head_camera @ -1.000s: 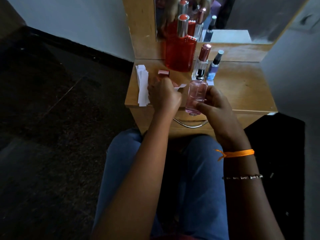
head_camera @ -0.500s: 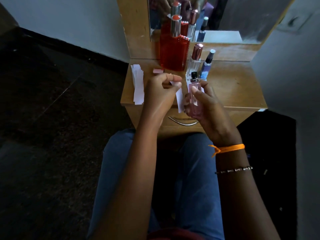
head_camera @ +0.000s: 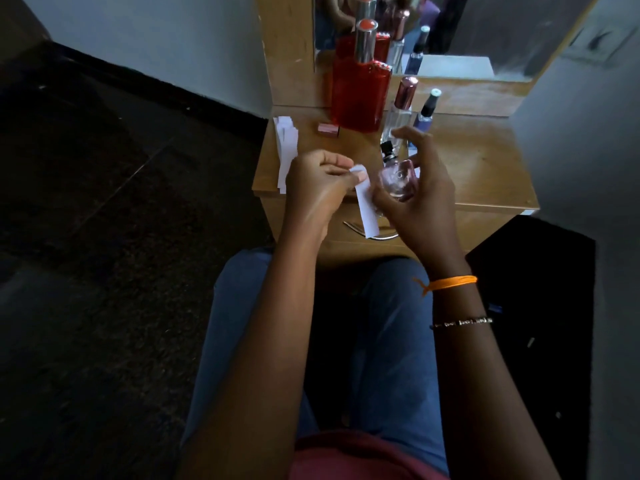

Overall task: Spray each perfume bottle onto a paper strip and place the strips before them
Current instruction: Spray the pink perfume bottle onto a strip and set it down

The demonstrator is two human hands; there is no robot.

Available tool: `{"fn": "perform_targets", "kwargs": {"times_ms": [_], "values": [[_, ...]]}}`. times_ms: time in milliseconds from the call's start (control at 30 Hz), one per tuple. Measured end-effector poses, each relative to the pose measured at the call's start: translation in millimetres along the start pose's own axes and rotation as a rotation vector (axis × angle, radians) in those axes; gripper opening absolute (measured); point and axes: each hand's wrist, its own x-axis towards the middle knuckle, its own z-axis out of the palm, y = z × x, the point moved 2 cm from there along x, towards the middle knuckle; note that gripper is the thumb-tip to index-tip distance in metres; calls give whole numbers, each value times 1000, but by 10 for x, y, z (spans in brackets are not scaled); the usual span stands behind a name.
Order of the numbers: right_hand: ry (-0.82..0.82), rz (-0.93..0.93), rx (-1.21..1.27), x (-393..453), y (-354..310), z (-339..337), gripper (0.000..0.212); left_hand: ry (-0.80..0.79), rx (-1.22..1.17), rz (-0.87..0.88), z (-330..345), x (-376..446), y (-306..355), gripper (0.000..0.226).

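Note:
My right hand (head_camera: 414,199) grips a small clear pink perfume bottle (head_camera: 398,178) with a black nozzle, tilted, with the index finger raised above the nozzle. My left hand (head_camera: 318,183) pinches a white paper strip (head_camera: 365,211) that hangs down just left of the bottle. Both hands hover over the front edge of the wooden dresser (head_camera: 485,168). A large red bottle (head_camera: 360,88), a slim clear bottle with a rose cap (head_camera: 401,105) and a small blue bottle with a black cap (head_camera: 427,112) stand at the back.
A stack of white paper strips (head_camera: 286,150) lies on the dresser's left side, with a small pink cap (head_camera: 328,129) beside the red bottle. A mirror (head_camera: 450,29) stands behind the bottles. A drawer handle (head_camera: 381,235) sits below the hands. My knees are under the dresser front.
The pink bottle has been lifted off the dresser and tilted toward the strip. My left hand has raised the strip so it hangs beside the nozzle, and my right index finger has risen over the nozzle.

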Motion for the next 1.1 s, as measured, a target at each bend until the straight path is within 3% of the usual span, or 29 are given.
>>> {"fn": "perform_targets", "kwargs": {"times_ms": [100,400,1100], "values": [[-33,-53,-201,-14,10,24,51,-57,35,59,-2,-13,-1,16],[-71,-50,-514,-20,27,33,63,-126,124,116,55,-15,-7,44],[24,-59,-410,-10,39,-19,45,-148,107,83,91,-87,10,50]]}}
